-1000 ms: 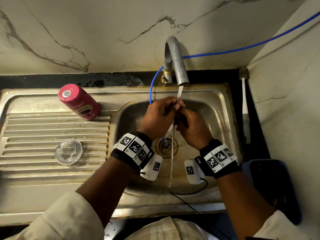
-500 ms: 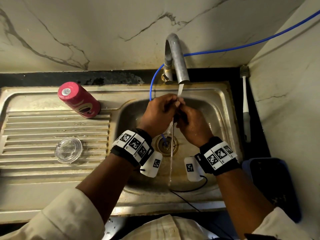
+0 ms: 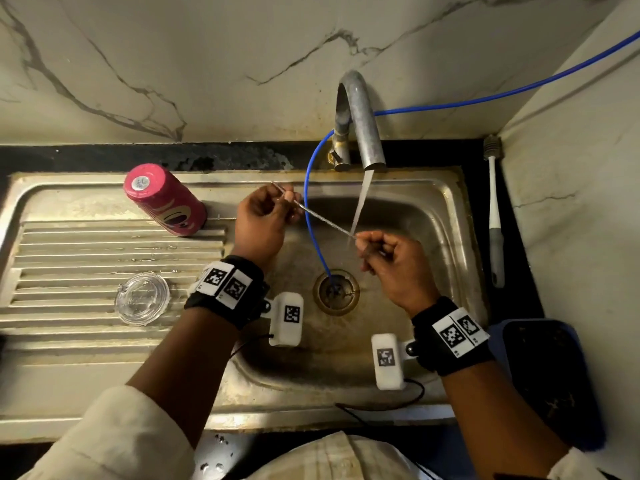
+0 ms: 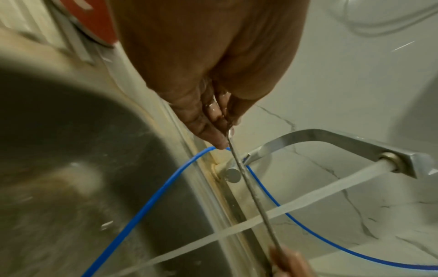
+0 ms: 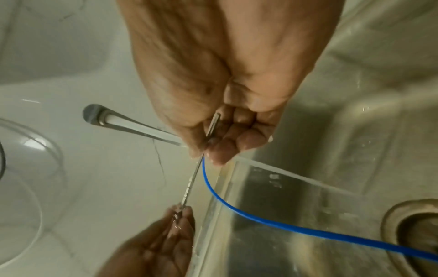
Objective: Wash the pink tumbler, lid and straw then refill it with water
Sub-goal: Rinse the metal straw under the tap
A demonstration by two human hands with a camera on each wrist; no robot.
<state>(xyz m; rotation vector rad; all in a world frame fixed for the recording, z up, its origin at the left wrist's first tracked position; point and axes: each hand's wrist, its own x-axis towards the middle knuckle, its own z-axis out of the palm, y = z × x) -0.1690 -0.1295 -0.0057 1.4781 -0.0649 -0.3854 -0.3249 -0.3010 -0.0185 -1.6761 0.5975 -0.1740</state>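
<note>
A thin metal straw (image 3: 322, 220) stretches almost level across the sink basin (image 3: 433, 216), its right part in the tap's water stream (image 3: 360, 202). My left hand (image 3: 287, 199) pinches it near its left end, and my right hand (image 3: 363, 240) pinches the right end. The left wrist view shows my left hand (image 4: 225, 129) pinching the straw (image 4: 253, 196). In the right wrist view my right hand (image 5: 208, 148) grips the straw (image 5: 192, 180). The pink tumbler (image 3: 166, 202) stands upside down on the drainboard (image 3: 86, 244). The clear lid (image 3: 142, 298) lies nearer on its ribs.
The steel tap (image 3: 363, 126) runs at the back of the sink. A blue tube (image 3: 311, 209) curves from the tap base into the drain (image 3: 336, 291). A white bottle brush (image 3: 494, 216) lies on the black counter at right, and a dark blue bin (image 3: 554, 375) stands below it.
Both hands were together under the tap with the straw hanging down. They have moved apart, the left hand going left, and the straw now lies almost level between them.
</note>
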